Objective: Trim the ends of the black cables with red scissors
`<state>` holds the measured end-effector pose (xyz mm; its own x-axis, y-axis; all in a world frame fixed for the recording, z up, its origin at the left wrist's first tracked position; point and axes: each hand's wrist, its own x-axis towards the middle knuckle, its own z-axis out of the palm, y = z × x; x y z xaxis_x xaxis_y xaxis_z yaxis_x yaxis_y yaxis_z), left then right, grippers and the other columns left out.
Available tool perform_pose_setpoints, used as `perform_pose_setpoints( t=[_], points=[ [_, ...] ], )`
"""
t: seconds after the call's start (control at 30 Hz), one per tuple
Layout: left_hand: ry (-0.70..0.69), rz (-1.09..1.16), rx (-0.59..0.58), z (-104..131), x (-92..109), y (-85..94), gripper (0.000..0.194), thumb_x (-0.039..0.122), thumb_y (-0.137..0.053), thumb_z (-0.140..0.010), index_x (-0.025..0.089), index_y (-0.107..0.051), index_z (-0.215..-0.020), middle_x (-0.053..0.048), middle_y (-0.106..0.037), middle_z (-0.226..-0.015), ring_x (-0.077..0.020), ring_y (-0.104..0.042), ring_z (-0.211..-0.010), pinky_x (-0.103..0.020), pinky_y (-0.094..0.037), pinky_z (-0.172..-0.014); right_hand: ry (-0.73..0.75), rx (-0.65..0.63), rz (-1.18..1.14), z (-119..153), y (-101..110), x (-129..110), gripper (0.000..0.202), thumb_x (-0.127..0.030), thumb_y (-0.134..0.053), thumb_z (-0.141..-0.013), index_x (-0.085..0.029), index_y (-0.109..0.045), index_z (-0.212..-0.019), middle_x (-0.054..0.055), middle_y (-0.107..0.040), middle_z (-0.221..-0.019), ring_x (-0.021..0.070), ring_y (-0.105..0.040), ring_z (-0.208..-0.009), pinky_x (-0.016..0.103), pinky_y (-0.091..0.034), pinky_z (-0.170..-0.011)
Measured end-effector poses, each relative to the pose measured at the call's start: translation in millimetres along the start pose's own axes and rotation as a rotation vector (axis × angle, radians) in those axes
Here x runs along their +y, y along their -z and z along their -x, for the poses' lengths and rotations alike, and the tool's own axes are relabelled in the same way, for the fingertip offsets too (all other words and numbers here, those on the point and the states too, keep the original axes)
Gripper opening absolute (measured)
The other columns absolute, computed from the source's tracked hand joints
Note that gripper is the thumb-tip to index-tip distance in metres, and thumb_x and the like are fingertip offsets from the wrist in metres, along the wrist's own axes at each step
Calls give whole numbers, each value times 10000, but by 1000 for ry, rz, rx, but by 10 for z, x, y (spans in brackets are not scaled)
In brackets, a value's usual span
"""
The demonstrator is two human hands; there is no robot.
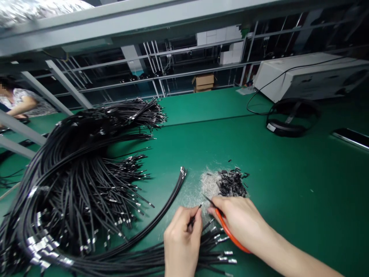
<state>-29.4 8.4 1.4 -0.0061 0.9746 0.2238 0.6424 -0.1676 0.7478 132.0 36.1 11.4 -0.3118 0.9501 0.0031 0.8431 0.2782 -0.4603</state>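
Note:
Between thumb and forefinger, my left hand (182,238) pinches the end of a black cable (200,206), its pale tip pointing toward the scissors. My right hand (242,217) is closed around orange-handled scissors (230,234), with the dark blades just right of the cable tip. Whether the blades touch it I cannot tell. Beyond my right hand lies a heap of short black sleeve pieces (233,182) beside a tangle of pale clippings (210,184). Under my hands runs a bunch of black cables (144,257) with silvery labels near their ends.
A large pile of black cables (86,154) covers the left of the green table (207,142). At the right are a black ring-shaped object (284,129), a phone-like slab (351,137) and a white box-shaped machine (311,79). A metal shelf beam (144,19) crosses above. Another person (25,102) sits far left.

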Motion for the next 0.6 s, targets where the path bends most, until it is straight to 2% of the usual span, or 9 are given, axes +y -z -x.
perform_pose_setpoints(
  t=[0.07, 0.2, 0.3, 0.37, 0.43, 0.53, 0.6],
  points=[
    [-5, 60, 15, -8, 17, 17, 145, 249, -562, -862, 194, -691, -827, -21, -628, -729, -123, -568, -590, -203, -434, -569, -78, 15, -306, -63, -3, 10, 244, -345, -463, -929, -203, -599, -784, 15, -657, -662, 162, -619, -587, 239, -359, -520],
    [-34, 117, 48, 8, 37, 30, 129, 237, -572, -859, 200, -696, -851, -24, -638, -765, -129, -585, -620, -212, -456, -591, -154, -101, -963, -118, -116, -78, 375, -537, -481, -883, -193, -550, -749, -49, -535, -567, 90, -459, -434, 202, -349, -442],
    [-55, 81, 104, 59, 24, 5, 115, 223, -575, -863, 206, -686, -885, -27, -641, -785, -135, -592, -639, -218, -464, -594, -212, -86, -1130, -92, -227, -151, 387, -559, -528, -845, -188, -535, -735, -62, -501, -569, 76, -419, -412, 197, -339, -420],
    [-109, 2, 157, 93, -6, -20, 115, 200, -578, -862, 211, -677, -919, -32, -649, -797, -145, -610, -679, -228, -478, -643, -226, -44, -1087, -68, -274, -169, 378, -539, -503, -869, -188, -531, -729, -56, -497, -555, 84, -427, -415, 203, -346, -429],
    [-193, -96, 171, 112, -49, -40, 144, 164, -583, -853, 213, -672, -954, -40, -666, -816, -158, -631, -734, -239, -487, -716, -181, 26, -932, -56, -285, -163, 340, -485, -480, -900, -191, -531, -737, -36, -526, -572, 102, -468, -464, 213, -363, -474],
    [-283, -196, 131, 109, -111, -53, 179, 122, -584, -840, 209, -671, -971, -48, -684, -834, -165, -643, -770, -242, -483, -769, -3, 140, -581, -70, -243, -126, 258, -364, -431, -944, -198, -519, -768, -5, -575, -648, 122, -509, -553, 228, -355, -541],
    [-293, -208, 117, 96, -128, -55, 165, 120, -579, -842, 205, -670, -950, -45, -679, -819, -160, -643, -760, -234, -480, -756, 136, 166, -376, -88, -192, -88, 244, -295, -380, -963, -206, -500, -770, -1, -576, -675, 127, -513, -570, 238, -334, -550]
  ],
)
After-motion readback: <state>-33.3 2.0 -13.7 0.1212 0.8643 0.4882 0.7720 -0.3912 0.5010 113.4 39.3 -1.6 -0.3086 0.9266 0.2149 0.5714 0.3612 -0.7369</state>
